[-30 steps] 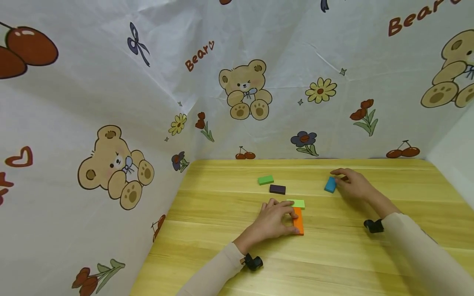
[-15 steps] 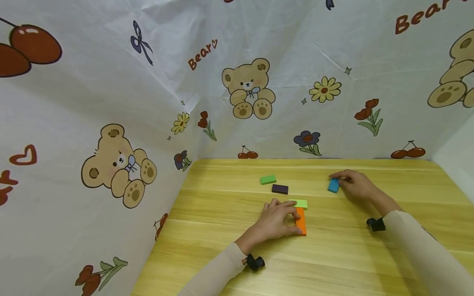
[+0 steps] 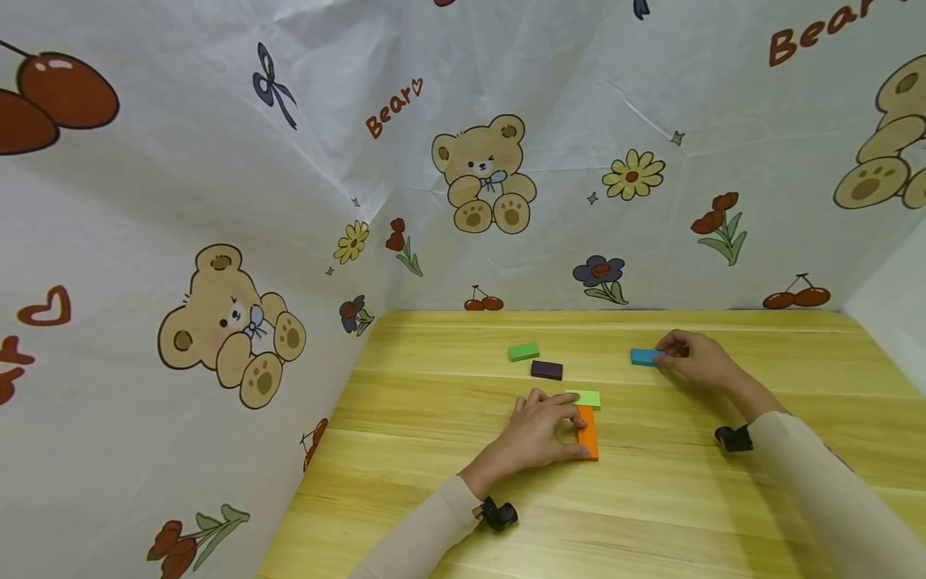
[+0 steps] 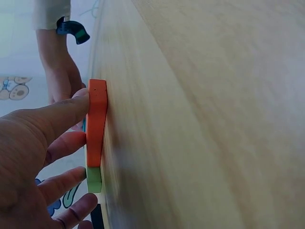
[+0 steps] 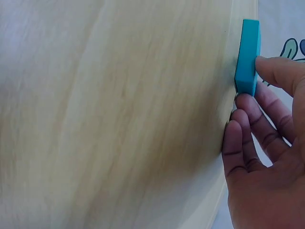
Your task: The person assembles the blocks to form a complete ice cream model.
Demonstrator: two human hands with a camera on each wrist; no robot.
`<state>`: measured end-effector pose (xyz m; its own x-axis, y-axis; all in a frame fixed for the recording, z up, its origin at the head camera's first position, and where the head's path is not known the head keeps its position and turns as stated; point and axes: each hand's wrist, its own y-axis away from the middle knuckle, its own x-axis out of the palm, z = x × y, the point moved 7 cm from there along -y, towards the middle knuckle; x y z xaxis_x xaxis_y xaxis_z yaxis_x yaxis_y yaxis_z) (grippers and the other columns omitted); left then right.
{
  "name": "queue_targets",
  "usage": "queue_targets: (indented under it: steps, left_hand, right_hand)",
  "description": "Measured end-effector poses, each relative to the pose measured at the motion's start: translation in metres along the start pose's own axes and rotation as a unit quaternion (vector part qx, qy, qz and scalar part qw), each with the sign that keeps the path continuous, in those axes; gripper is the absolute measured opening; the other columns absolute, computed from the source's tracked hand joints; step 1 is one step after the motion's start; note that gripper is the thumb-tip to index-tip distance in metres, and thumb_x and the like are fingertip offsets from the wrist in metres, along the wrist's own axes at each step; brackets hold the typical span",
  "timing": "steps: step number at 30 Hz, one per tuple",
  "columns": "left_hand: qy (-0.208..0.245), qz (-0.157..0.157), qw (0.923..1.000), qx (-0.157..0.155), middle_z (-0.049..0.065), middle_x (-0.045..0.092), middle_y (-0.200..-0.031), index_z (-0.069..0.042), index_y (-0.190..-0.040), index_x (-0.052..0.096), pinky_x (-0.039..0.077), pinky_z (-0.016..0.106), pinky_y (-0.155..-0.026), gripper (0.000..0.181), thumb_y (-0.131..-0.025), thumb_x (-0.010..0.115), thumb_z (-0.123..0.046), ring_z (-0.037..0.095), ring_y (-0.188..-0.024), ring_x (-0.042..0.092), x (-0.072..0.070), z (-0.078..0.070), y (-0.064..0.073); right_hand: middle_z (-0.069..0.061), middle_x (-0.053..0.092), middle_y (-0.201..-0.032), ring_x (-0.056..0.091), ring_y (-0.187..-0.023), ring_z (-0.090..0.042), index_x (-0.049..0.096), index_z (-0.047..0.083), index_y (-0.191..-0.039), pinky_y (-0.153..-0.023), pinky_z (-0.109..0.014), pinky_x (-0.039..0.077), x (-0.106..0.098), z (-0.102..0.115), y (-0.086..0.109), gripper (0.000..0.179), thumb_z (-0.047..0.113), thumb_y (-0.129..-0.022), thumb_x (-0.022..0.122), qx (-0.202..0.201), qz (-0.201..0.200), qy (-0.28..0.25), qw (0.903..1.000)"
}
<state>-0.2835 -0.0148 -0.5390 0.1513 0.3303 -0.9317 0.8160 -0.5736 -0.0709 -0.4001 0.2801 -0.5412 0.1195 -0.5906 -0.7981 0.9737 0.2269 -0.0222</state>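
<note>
Pinching the blue block (image 3: 642, 357), the right hand (image 3: 696, 359) was far and right on the wooden table (image 3: 651, 515), the left hand (image 3: 531, 434), fingers spread, touched the nearer orange block (image 3: 589, 438), lime-green block (image 3: 589, 399) at its far end.

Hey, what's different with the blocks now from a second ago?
The blue block got turned: it pointed toward the person before, and now it lies sideways, with the right hand at its right end. The left hand stayed at the orange block. The lime block, green block and black block stayed put too.
</note>
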Motion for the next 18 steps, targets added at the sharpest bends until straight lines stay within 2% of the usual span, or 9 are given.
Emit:
queue_targets:
  steps: [5, 18]
  left_hand:
    - [0.002, 0.002, 1.0000, -0.001, -0.019, 0.043, -0.153, -0.050, -0.101, 0.064, 0.021, 0.028, -0.074, 0.031, -0.076, 0.070, -0.069, 0.009, -0.104, 0.040, 0.001, 0.000, 0.000]
    - [0.011, 0.000, 0.9999, 0.002, -0.019, 0.042, -0.154, -0.051, -0.102, 0.063, 0.021, 0.029, -0.075, 0.032, -0.077, 0.069, -0.069, 0.009, -0.105, 0.039, 0.002, 0.001, 0.000]
  right_hand:
    - [-0.010, 0.063, -0.096, 0.053, -0.084, -0.020, 0.064, 0.007, -0.110, -0.070, -0.027, 0.043, 0.000, -0.002, 0.001, 0.039, 0.042, -0.093, 0.066, 0.014, 0.000, -0.005, 0.9999]
    - [-0.009, 0.063, -0.094, 0.053, -0.082, -0.017, 0.066, 0.008, -0.108, -0.071, -0.027, 0.043, 0.004, 0.010, 0.000, 0.033, 0.037, -0.094, 0.066, -0.002, -0.004, -0.010, 0.9999]
